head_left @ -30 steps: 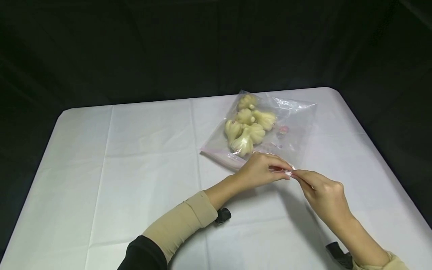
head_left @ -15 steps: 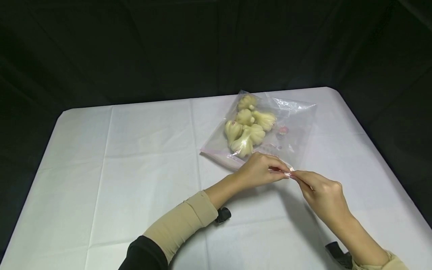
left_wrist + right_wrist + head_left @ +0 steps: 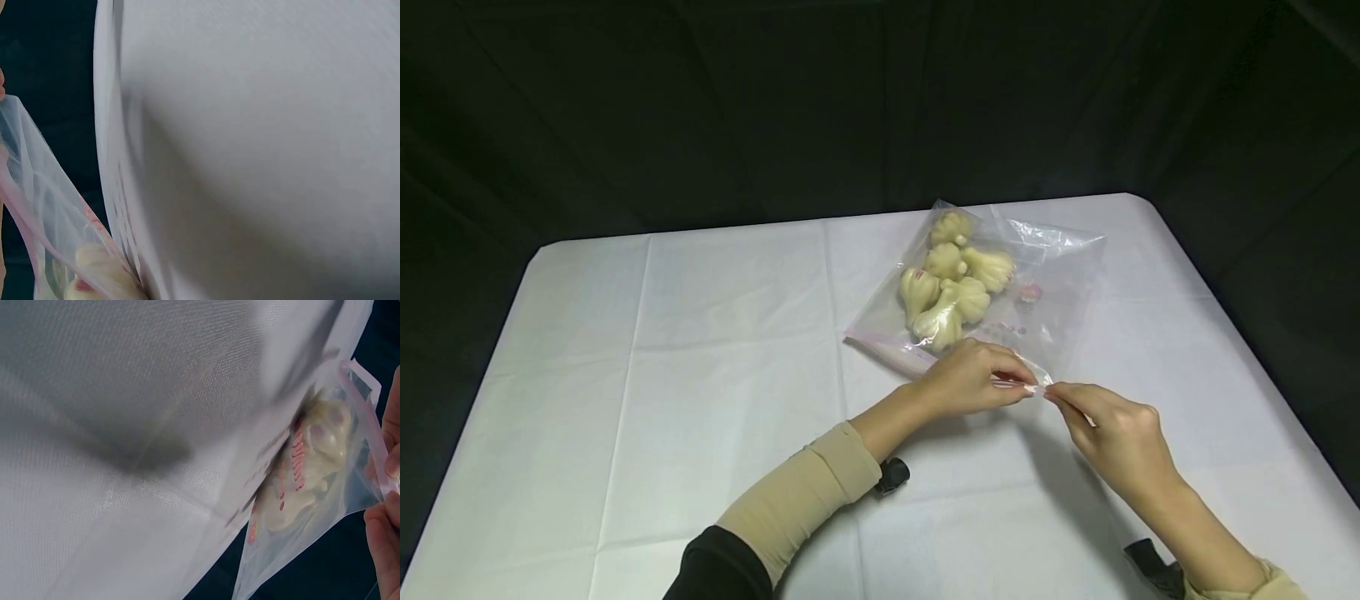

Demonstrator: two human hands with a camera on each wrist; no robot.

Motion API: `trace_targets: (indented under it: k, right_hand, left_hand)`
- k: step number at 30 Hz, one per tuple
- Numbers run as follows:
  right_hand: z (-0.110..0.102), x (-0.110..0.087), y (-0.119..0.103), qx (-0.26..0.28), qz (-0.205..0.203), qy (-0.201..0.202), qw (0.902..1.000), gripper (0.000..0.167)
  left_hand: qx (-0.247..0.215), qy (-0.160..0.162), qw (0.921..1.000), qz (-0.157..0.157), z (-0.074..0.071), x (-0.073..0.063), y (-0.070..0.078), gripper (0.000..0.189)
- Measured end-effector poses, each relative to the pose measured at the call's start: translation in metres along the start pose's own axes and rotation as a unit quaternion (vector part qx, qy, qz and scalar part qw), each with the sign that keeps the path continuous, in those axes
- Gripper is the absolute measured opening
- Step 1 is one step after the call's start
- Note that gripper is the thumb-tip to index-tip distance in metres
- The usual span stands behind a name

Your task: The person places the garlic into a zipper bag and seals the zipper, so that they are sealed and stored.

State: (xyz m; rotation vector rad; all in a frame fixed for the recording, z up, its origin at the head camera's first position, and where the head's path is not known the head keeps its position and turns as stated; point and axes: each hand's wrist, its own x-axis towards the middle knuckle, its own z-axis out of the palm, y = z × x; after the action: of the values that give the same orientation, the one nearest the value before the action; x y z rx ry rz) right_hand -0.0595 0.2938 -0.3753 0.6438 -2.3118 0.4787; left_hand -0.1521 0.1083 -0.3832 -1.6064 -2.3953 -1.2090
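Observation:
A clear zip bag (image 3: 1067, 279) lies on the table with several garlic bulbs (image 3: 988, 268) inside, gathered toward its left side. Its pinkish zip edge faces me, and the near right corner is raised. My left hand (image 3: 966, 379) pinches this zip edge between thumb and fingers. Just to its right, my right hand (image 3: 1120, 429) pinches the end of the same edge, fingertips a small gap from the left ones. In the right wrist view the pink zip strip (image 3: 365, 419) runs up to the fingers. The left wrist view catches the bag (image 3: 44, 169) stretched upward at its left side.
A white cloth (image 3: 722, 375) covers the table, with fold creases across it. Black curtain (image 3: 775, 117) hangs behind and at both sides. Small black wrist cameras (image 3: 892, 476) sit under both forearms.
My left hand has slid slightly left along the zip edge, so a small gap shows between the two hands' fingertips. My right hand and the garlic have barely moved.

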Motion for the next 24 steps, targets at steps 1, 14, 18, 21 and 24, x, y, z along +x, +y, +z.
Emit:
trace_targets:
  k: [1,14,18,21,24]
  right_hand:
    - [0.000,-0.001,-0.001,-0.002,0.002,0.002,1.0000,0.057]
    - [0.001,-0.008,-0.002,-0.017,0.019,0.021,0.9995,0.058]
    - [0.001,-0.011,0.001,-0.007,0.029,0.048,0.9984,0.056]
    - [0.002,-0.013,0.003,-0.002,0.033,0.056,0.9979,0.057]
    - [0.002,-0.013,0.005,-0.001,0.035,0.058,0.9977,0.057]
  left_hand:
    - [0.000,0.000,1.0000,-0.001,-0.001,-0.001,-0.002,0.010]
    - [0.024,0.003,0.9997,0.002,-0.014,-0.021,-0.024,0.009]
    - [0.029,0.011,0.9995,0.003,-0.019,-0.026,-0.030,0.008]
    - [0.033,0.019,0.9993,0.000,-0.024,-0.031,-0.034,0.008]
    - [0.035,0.027,0.9990,-0.003,-0.028,-0.035,-0.038,0.008]
